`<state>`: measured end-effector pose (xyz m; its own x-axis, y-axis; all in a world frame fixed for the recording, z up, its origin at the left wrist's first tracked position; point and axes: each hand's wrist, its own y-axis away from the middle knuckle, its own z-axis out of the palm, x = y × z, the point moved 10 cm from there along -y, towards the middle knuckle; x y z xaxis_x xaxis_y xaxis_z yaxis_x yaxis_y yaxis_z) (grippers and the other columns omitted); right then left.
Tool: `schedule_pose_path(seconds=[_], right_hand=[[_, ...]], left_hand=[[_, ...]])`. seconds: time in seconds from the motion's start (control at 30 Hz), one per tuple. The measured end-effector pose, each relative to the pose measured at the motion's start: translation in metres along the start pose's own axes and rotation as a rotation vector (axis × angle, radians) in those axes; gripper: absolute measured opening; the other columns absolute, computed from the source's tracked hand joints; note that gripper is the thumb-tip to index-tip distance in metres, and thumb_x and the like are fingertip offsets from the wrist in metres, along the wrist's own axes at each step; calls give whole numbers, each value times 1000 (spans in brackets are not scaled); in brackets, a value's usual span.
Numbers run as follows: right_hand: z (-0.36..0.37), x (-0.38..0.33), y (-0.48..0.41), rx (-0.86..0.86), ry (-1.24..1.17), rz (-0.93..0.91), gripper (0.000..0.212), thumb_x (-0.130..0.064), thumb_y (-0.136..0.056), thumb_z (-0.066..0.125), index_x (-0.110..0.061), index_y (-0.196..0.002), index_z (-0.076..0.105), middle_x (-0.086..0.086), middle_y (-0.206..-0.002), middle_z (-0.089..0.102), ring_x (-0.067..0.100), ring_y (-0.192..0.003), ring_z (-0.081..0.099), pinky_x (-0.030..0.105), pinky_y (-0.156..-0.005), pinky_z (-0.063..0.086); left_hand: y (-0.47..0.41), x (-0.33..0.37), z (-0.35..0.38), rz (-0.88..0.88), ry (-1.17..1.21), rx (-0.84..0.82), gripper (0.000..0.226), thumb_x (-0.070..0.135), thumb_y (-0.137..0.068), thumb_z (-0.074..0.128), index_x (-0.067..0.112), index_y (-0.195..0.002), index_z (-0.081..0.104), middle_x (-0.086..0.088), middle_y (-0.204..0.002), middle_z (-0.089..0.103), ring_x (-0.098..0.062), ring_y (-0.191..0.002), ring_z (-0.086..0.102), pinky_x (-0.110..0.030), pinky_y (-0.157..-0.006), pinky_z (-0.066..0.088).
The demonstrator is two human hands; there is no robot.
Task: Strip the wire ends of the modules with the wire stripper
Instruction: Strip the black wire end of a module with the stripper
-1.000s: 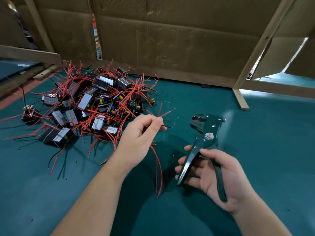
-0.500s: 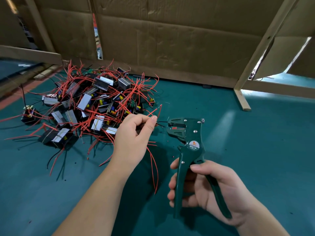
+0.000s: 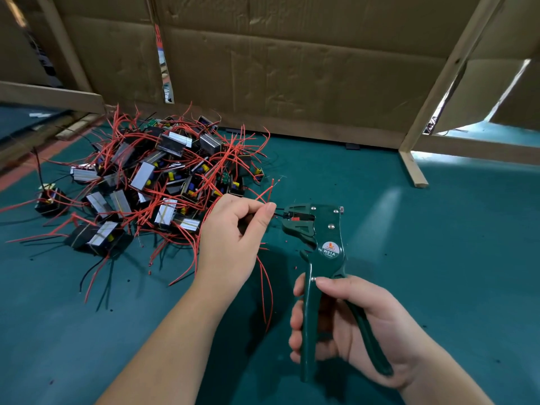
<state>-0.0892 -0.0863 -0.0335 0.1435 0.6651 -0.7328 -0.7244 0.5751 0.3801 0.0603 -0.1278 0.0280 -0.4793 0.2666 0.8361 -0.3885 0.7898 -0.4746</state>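
Left grip [image 3: 233,238] pinching thin black wire end [image 3: 279,213] at jaws of green metal wire stripper [image 3: 324,238]; right grip [image 3: 350,325] clasping handles. Risk: crooked seating, squeeze nicks strands

Cardboard wall [image 3: 292,68] behind green mat [image 3: 444,258]

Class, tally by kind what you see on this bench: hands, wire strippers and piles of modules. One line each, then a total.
Hands: 2 (left hand pinches wires; right hand grips the wire stripper)
Wire stripper: 1
Pile of modules: 1
Total: 4
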Motion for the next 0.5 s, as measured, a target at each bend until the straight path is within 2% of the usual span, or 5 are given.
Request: schedule_pose_path(seconds=[0.17, 0.27, 0.37, 0.43, 0.5], right_hand=[[-16, -3, -1, 217, 41, -60, 30, -32, -68, 77, -10, -69, 56, 13, -55, 47, 25, -41, 45, 31, -43, 44], [-28, -6, -3, 330, -5, -125, 37, -43, -64, 70, -11, -68, 54, 11, -53, 44, 24, -39, 41, 29, -42, 42], [-28, -10, -8, 290, -157, -171, 31, -34, -68, 65, -6, -80, 60, 17, -65, 56, 29, -51, 56, 38, -52, 53], [-29, -17, -9, 233, -222, -221, 33, -27, -66, 62, -2, -87, 62, 23, -80, 61, 34, -64, 62, 45, -62, 57], [-27, -23, -8, 151, -227, -247, 39, -22, -61, 66, 1, -92, 65, 25, -98, 61, 38, -72, 64, 49, -68, 56]], left_hand=[[2, 6, 6, 62, -35, -45, 11, 32, -87, 59, 30, -77, 63, 5, -80, 58, -1, -78, 54, -9, -72, 38], [5, 0, 24, 1, -32, -166, 26, 40, -97, 46, 28, -83, 65, 5, -86, 63, 0, -85, 55, -14, -79, 39], [10, -14, 35, -201, 164, -208, 33, 37, -99, 36, 28, -91, 67, 24, -67, 60, 7, -67, 54, -22, -71, 39], [10, -24, 35, -309, 254, -190, 36, 35, -102, 35, 24, -94, 69, 22, -56, 53, 4, -57, 47, -21, -65, 40], [12, -36, 36, -422, 347, -179, 40, 45, -99, 36, 28, -94, 71, 18, -69, 55, -6, -73, 51, -24, -82, 44]])
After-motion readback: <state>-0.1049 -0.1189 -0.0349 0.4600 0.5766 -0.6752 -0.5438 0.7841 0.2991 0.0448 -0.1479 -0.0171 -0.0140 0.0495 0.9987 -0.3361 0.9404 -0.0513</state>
